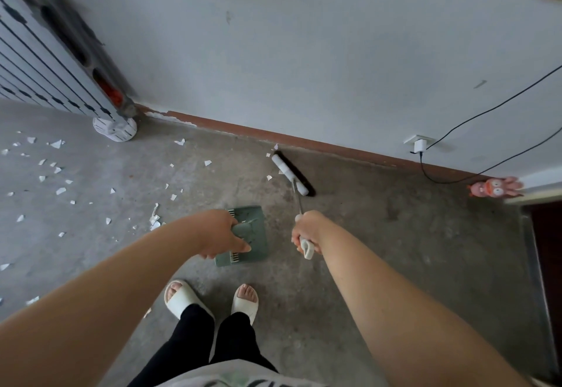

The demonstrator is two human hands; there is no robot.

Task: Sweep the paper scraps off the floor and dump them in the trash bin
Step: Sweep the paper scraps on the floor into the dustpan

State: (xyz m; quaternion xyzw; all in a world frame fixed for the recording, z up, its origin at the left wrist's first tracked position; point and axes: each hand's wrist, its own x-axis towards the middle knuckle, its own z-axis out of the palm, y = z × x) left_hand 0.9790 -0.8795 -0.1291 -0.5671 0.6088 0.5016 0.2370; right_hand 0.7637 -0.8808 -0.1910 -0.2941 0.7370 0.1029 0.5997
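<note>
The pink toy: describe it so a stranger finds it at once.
Follow the brown baseboard along the wall to its right end, beside the doorway. The pink toy lies there on the floor; nothing else nearby is pink with big eyes.

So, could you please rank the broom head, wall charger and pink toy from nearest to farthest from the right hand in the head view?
1. Broom head, just ahead of the right hand, by the skirting.
2. Wall charger, farther right, on the wall.
3. Pink toy, far right, on the floor.
</note>
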